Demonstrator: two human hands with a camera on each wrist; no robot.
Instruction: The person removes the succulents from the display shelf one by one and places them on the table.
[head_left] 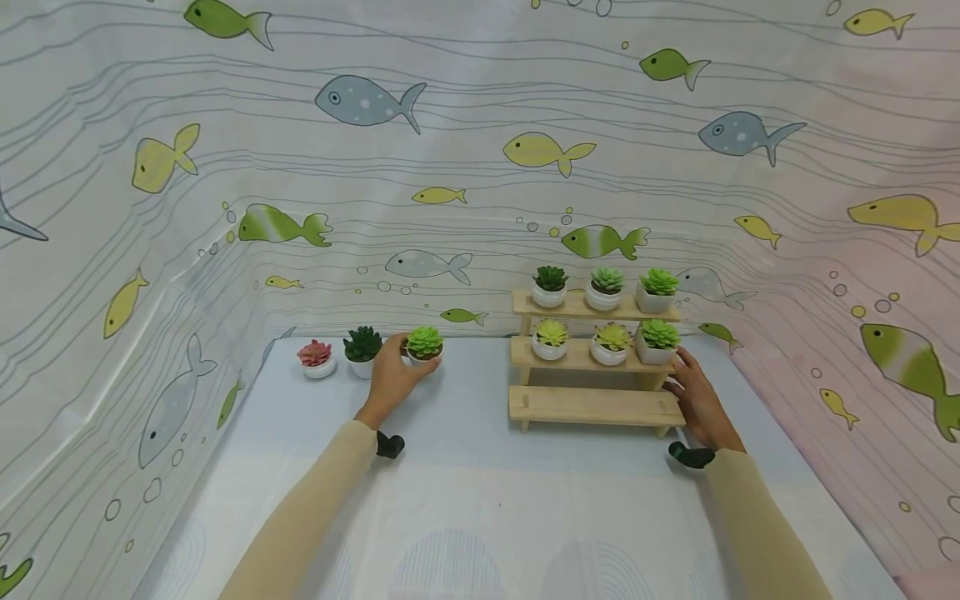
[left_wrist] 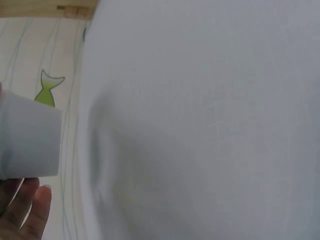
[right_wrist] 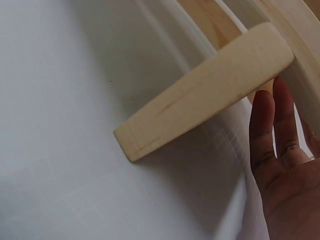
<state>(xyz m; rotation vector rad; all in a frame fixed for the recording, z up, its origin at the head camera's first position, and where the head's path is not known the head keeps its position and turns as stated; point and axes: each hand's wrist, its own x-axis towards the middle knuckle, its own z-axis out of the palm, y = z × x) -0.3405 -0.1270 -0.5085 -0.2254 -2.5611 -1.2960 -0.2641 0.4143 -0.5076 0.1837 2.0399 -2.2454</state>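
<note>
My left hand (head_left: 393, 377) pinches a bright green potted succulent (head_left: 424, 342) between thumb and fingers. In the left wrist view its smooth white pot (left_wrist: 31, 137) hangs a little above the table. Left of that hand stand a dark green succulent (head_left: 363, 350) and a pink succulent (head_left: 316, 358), both in white pots. At the right side of the three-tier wooden stand (head_left: 596, 406), my right hand (head_left: 701, 402) has its fairly straight fingers touching or very near the edge. The right wrist view shows those fingers (right_wrist: 262, 125) beside a wooden end piece; the thumb's contact is unclear.
Three potted succulents (head_left: 605, 283) line the stand's top tier, and three more (head_left: 611, 340) stand on the middle tier. The bottom tier shows bare wood. A fish-patterned cloth (head_left: 450, 167) rises behind and beside the white table (head_left: 495, 500).
</note>
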